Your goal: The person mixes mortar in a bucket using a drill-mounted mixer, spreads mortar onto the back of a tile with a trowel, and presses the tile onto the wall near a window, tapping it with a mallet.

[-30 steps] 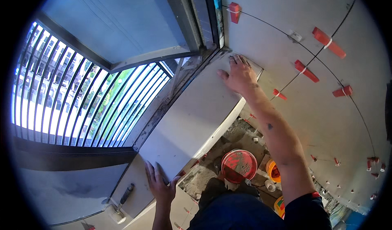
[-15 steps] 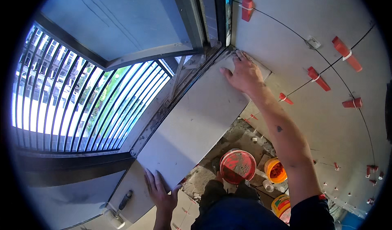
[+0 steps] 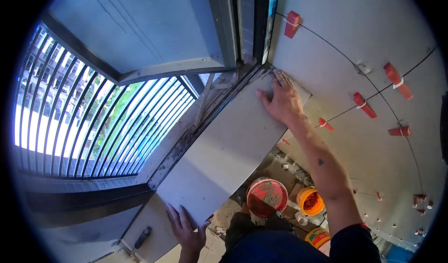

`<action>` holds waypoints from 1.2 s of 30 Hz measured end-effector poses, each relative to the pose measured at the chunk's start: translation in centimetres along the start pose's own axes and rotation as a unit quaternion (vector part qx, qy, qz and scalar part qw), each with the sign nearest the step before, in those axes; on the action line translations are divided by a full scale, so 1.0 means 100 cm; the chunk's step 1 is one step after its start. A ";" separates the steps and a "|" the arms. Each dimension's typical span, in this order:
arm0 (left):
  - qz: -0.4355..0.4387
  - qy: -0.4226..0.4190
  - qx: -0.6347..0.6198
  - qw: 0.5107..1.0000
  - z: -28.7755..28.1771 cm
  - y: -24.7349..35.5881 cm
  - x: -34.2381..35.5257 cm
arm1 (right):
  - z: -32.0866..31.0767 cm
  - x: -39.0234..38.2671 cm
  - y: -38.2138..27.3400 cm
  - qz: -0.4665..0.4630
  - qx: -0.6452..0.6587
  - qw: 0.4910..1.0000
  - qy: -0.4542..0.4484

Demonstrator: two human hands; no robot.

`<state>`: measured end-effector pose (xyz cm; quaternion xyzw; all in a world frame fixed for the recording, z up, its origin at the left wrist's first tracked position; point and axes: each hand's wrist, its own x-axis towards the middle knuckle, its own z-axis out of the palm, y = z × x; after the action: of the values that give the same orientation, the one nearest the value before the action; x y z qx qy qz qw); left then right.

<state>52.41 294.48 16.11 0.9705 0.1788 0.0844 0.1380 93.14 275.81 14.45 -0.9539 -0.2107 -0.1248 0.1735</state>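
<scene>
A long pale tile slab lies along the window sill, reaching from the wall corner down toward the lower left. At its far end, close to the corner, my right hand rests flat with the fingers stretched out and the thumb apart. My left hand is spread at the slab's near end, fingers on its surface and thumb by its edge. Neither hand holds anything. A trowel with a dark handle lies left of my left hand.
Below the slab stand a red bucket of grey mix, an orange bucket of red wedges and another yellow bucket. Red levelling wedges stick out from the tiled right wall. Left is a window with dark bars.
Both hands keep their places on the slab. The view has shifted slightly, so the wall, window and buckets sit a little differently in the picture.
</scene>
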 end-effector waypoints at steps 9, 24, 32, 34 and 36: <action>0.024 0.006 0.005 1.000 -0.008 0.001 0.002 | -0.009 -0.009 -0.005 -0.001 0.039 0.999 0.000; -0.008 0.121 -0.206 0.971 0.000 -0.002 0.002 | 0.020 -0.112 -0.019 0.040 0.318 0.917 0.236; -0.026 0.064 -0.114 0.991 -0.006 0.004 0.005 | 0.024 -0.105 -0.021 0.037 0.388 0.889 0.238; -0.021 0.064 -0.098 0.993 -0.008 0.004 0.004 | 0.036 -0.110 -0.014 0.048 0.370 0.900 0.226; -0.025 0.058 -0.083 0.995 -0.009 0.005 0.005 | 0.057 -0.119 -0.003 0.042 0.387 0.889 0.240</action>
<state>52.78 294.46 17.18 0.9443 0.2031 0.1515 0.2101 83.45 273.98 5.70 -0.7599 -0.1538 -0.2506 0.5797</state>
